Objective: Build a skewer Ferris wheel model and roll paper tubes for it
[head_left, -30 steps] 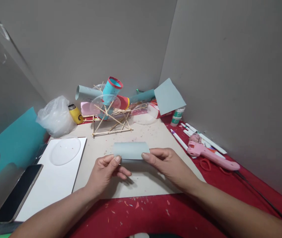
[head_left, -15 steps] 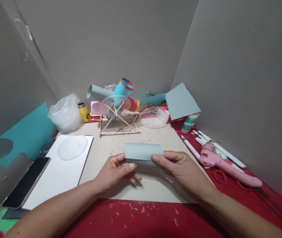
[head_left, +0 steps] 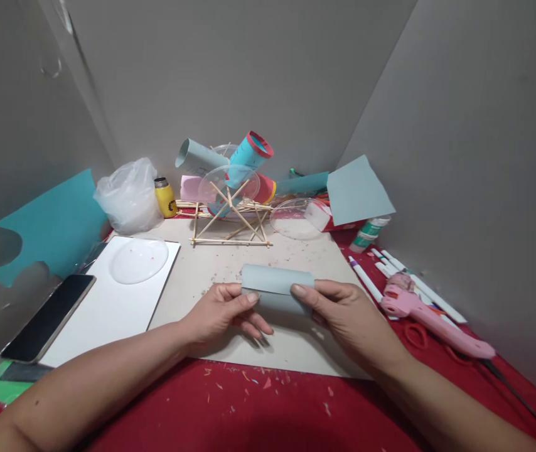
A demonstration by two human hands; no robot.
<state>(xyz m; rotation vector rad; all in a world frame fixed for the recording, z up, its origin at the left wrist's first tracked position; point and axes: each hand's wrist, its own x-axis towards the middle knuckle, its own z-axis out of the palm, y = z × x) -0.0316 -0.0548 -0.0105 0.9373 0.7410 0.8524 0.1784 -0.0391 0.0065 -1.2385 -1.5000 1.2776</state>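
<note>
A pale blue-grey piece of paper (head_left: pixel 275 285) is curled into a loose roll just above the grey cardboard sheet (head_left: pixel 230 263). My left hand (head_left: pixel 223 314) pinches its left end between thumb and fingers. Its right end is pinched by my right hand (head_left: pixel 343 317), thumb on top. Both hands are closed on the paper, over the near half of the cardboard.
A wooden stick frame (head_left: pixel 230 220) with paper tubes (head_left: pixel 249 154) stands at the back. A white board (head_left: pixel 108 301) with a clear plastic lid (head_left: pixel 139 260) and a phone (head_left: pixel 46 317) lie left. A pink glue gun (head_left: pixel 430 317), markers (head_left: pixel 366 279) and red scissors (head_left: pixel 418 336) lie right.
The paper has gone from a flat strip to a curled roll between my hands. The view has shifted, so the table's things sit further right and higher.
</note>
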